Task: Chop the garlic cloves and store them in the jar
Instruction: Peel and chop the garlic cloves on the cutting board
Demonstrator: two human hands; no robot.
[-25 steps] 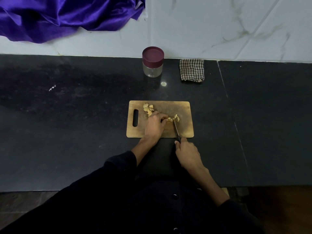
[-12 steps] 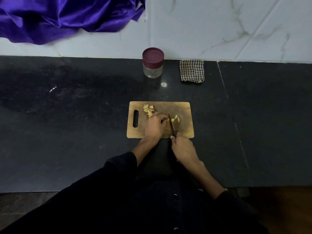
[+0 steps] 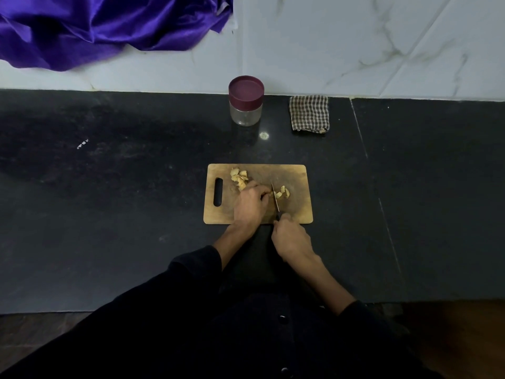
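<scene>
A wooden chopping board (image 3: 297,212) lies on the black counter in front of me. My left hand (image 3: 250,205) rests on the board with curled fingers pinching a garlic clove (image 3: 272,194) at its fingertips. My right hand (image 3: 291,237) grips the handle of a knife (image 3: 276,199), whose blade stands right beside those fingertips. Cut garlic pieces (image 3: 282,192) lie just right of the blade. A pile of garlic cloves (image 3: 240,177) sits at the board's far left. A clear jar (image 3: 246,101) with a maroon lid on stands near the wall.
A folded checked cloth (image 3: 310,113) lies right of the jar against the white marble wall. Purple satin fabric (image 3: 109,26) hangs over the wall at upper left. The black counter (image 3: 109,201) stretches wide on both sides of the board.
My right hand has slid the knife forward and left, from the board's near edge up against my left fingertips. My left hand has stayed on the garlic.
</scene>
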